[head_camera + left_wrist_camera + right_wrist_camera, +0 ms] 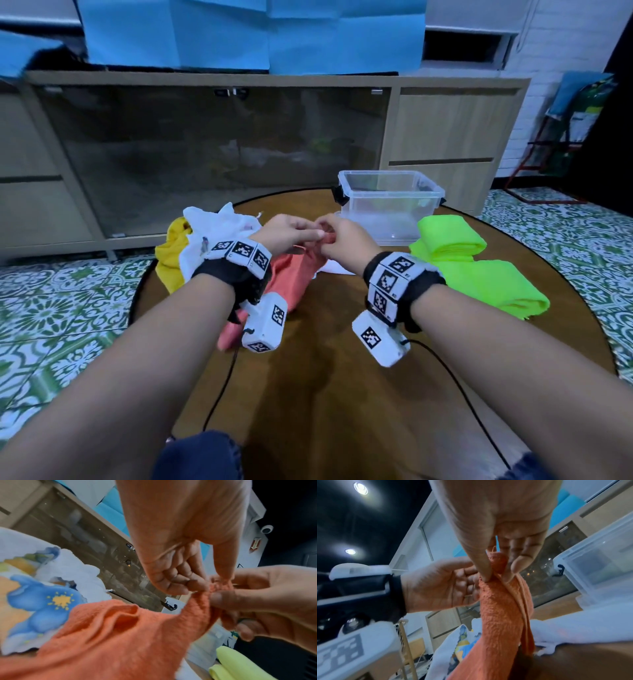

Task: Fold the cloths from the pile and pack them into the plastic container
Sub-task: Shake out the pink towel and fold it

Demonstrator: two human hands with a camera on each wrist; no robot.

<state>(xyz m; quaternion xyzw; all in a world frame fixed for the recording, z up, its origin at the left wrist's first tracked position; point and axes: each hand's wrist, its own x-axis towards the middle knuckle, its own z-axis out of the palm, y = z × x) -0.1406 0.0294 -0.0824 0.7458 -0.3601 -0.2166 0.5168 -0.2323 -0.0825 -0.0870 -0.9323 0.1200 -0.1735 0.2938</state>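
Head view: both hands, left hand (pixel 291 233) and right hand (pixel 346 240), pinch one corner of the orange cloth (pixel 291 277) just before the plastic container (pixel 390 202); unfolding step, next likely spreading corners apart.

This looked like a room in a home, a living room by its furniture. A long wooden sideboard (pixel 274 137) with smoked glass doors and plain drawers stood against the wall, and blue paper sheets (pixel 253 34) hung above the sideboard. In front of the sideboard, green and white patterned floor tiles (pixel 58 301) spread under a round wooden counter (pixel 325 377) that carried household cloths. To the right of the sideboard were a white brick wall (pixel 548 51) and a red metal rack (pixel 548 144). The right wrist view showed round ceiling lights (pixel 360 488) overhead.
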